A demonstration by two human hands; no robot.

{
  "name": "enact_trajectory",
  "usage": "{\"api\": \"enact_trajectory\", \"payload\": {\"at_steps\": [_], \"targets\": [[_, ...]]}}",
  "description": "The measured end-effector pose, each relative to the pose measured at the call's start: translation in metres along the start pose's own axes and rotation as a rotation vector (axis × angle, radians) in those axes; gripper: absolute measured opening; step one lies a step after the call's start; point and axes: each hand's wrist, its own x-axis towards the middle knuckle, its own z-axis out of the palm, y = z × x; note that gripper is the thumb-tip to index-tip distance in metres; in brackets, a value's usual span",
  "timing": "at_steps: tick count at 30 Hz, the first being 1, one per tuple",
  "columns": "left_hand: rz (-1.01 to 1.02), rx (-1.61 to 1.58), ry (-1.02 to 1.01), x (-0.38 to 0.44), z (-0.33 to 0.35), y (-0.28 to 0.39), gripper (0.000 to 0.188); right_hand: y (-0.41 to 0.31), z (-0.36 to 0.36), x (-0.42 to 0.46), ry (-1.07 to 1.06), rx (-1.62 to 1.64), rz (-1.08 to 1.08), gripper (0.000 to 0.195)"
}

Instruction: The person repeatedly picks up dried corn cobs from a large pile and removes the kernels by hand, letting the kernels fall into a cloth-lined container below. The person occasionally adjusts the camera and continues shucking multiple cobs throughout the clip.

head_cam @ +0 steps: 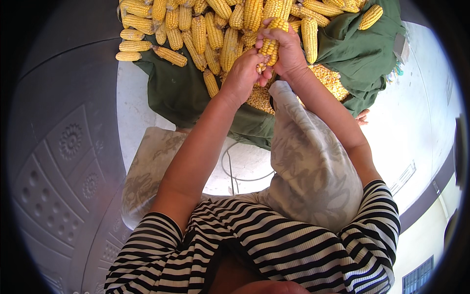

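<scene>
Above the pile, an ear of yellow corn point(271, 46) is held at a slant between my two hands. My right hand point(290, 49) wraps its upper part, with the thumb across the kernels. At the lower end, my left hand point(243, 75) grips the ear, its thumb pressed against the kernels. A few loose kernels point(260, 68) show by the left fingers. Beneath both hands lie shelled corn kernels point(260, 100), partly hidden by my hands and knee. Many whole ears of corn point(198, 35) are heaped just beyond.
A dark green cloth point(176, 88) lies under the corn, bunched up on the right point(361, 47). Reddish bare cobs point(362, 117) lie by its right edge. A grey embossed metal door point(62, 154) stands at left. My knee point(308, 147), in patterned trousers, rises between my arms.
</scene>
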Motion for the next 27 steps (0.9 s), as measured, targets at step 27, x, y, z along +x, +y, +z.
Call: {"api": "enact_trajectory", "payload": {"at_steps": [27], "targets": [[-0.112, -0.083, 0.096, 0.007, 0.008, 0.0, 0.02, 0.0, -0.006, -0.004, -0.099, -0.064, -0.061, 0.024]]}}
